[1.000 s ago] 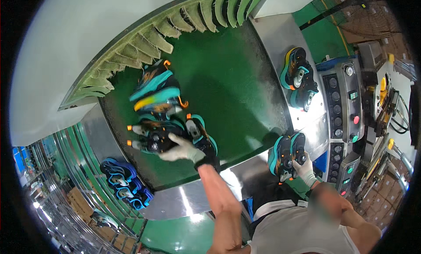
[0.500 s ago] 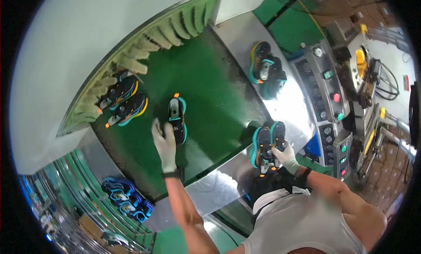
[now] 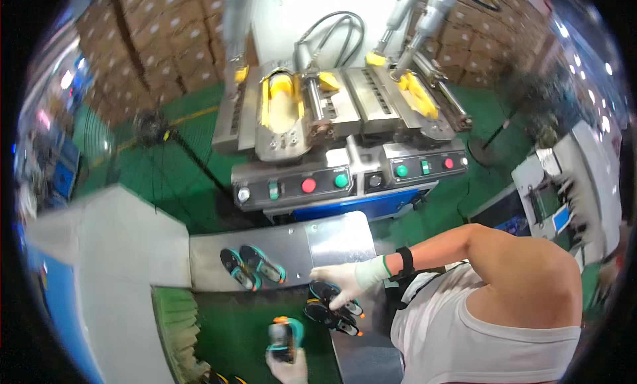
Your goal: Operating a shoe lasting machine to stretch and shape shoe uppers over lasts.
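Note:
My left hand point(image 3: 289, 369), in a white glove, holds a black shoe point(image 3: 284, 337) with a teal sole and an orange tab at its far end. The shoe is over the green belt, slightly blurred. My right hand point(image 3: 348, 281), gloved too, reaches over a pair of black shoes point(image 3: 328, 311) with orange tabs on the metal edge beside the belt. Its fingers are stretched out and the thumb is apart, pointing down at the pair. Whether it touches them I cannot tell. Another pair of black and teal shoes point(image 3: 264, 264) sits on the metal ledge beyond the belt.
A two-station machine with yellow pads point(image 3: 282, 99) stands ahead, with a control panel point(image 3: 305, 185) of coloured buttons. At left is a white housing point(image 3: 113, 251) with green curtain strips point(image 3: 178, 331). A stand fan point(image 3: 151, 125) and stacked cartons point(image 3: 159, 39) are farther back.
The view has swung right, toward the machine. My left hand, earlier beside the single shoe on the belt, now holds it. My right hand's grip on the pair has loosened, fingers now extended.

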The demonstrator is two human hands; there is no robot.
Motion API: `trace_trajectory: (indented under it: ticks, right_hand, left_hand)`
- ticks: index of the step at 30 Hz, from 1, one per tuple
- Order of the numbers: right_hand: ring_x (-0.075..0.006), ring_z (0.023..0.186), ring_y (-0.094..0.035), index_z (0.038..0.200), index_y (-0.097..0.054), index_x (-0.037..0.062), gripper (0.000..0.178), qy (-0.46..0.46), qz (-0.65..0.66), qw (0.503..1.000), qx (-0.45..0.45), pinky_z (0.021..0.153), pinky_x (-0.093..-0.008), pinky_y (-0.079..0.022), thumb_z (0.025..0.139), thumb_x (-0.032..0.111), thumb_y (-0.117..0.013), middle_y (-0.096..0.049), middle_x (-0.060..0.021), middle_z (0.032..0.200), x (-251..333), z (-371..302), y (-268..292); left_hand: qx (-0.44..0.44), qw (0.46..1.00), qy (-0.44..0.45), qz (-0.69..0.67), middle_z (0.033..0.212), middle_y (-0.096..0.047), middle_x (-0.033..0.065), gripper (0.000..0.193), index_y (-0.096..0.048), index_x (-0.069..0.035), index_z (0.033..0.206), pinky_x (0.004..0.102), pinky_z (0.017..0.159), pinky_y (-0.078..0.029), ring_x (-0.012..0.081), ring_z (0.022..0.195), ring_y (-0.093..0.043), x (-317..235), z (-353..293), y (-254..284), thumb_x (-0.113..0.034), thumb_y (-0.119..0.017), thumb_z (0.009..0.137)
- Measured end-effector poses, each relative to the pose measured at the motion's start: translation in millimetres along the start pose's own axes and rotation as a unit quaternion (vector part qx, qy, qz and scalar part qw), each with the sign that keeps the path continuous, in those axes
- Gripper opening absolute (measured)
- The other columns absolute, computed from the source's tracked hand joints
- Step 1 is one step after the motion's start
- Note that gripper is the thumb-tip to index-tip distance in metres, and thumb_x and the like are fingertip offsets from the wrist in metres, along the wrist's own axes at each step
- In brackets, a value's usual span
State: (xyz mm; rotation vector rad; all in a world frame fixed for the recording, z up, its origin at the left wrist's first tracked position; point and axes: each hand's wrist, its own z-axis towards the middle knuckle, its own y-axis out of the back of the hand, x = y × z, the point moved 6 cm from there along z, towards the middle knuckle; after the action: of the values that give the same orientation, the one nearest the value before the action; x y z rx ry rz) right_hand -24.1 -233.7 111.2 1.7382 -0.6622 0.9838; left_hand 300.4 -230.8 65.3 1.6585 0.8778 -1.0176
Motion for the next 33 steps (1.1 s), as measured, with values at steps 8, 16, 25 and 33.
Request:
trace_trajectory:
  ticks: [8,16,25,33]
  right_hand:
    - [-0.0422,0.110,-0.065,0.145,-0.039,-0.0068,0.082,0.073,0.021,0.994,0.075,0.095,-0.0460,-0.051,0.083,0.029,-0.078,-0.066,-0.0287,0.115,26.4,-89.3,122.1]
    - [-0.0085,0.085,-0.063,0.123,-0.065,-0.0041,0.054,-0.097,0.329,0.846,-0.409,0.079,-0.0267,-0.053,0.092,0.039,-0.075,-0.071,-0.0031,0.100,-83.6,-267.8,297.3]
    - [-0.0234,0.088,-0.073,0.111,-0.068,-0.0075,0.047,-0.237,0.183,0.739,-0.604,0.084,-0.0345,-0.056,0.084,0.031,-0.077,-0.075,-0.0173,0.092,-265.7,-293.6,546.4]
    - [-0.0403,0.114,-0.067,0.131,-0.047,-0.0068,0.058,-0.443,-0.037,0.689,-0.573,0.099,-0.0496,-0.053,0.088,0.025,-0.070,-0.065,-0.0331,0.116,-414.2,-211.4,621.0]
  left_hand:
    - [0.351,0.823,-0.345,0.286,0.095,-0.071,0.0177,0.056,-0.066,-0.003,0.105,0.0464,0.083,-0.056,0.0393,0.094,-0.070,-252.2,66.8,-210.8,-0.033,-0.090,0.065]
    - [0.226,0.769,-0.577,0.156,0.133,-0.061,0.0237,0.079,-0.049,0.003,0.143,0.0489,0.108,-0.046,0.0444,0.125,-0.057,-435.7,97.7,-361.1,-0.005,-0.085,0.074]
    - [0.238,0.878,-0.406,0.090,0.141,-0.056,0.0253,0.061,-0.052,0.004,0.138,0.0462,0.111,-0.043,0.0414,0.130,-0.056,-400.1,139.7,-487.0,-0.003,-0.077,0.083]
    - [0.219,0.924,-0.286,0.125,0.142,-0.054,0.0228,0.056,-0.052,0.005,0.137,0.0401,0.107,-0.048,0.0354,0.130,-0.056,-362.8,162.2,-489.2,-0.002,-0.071,0.086]
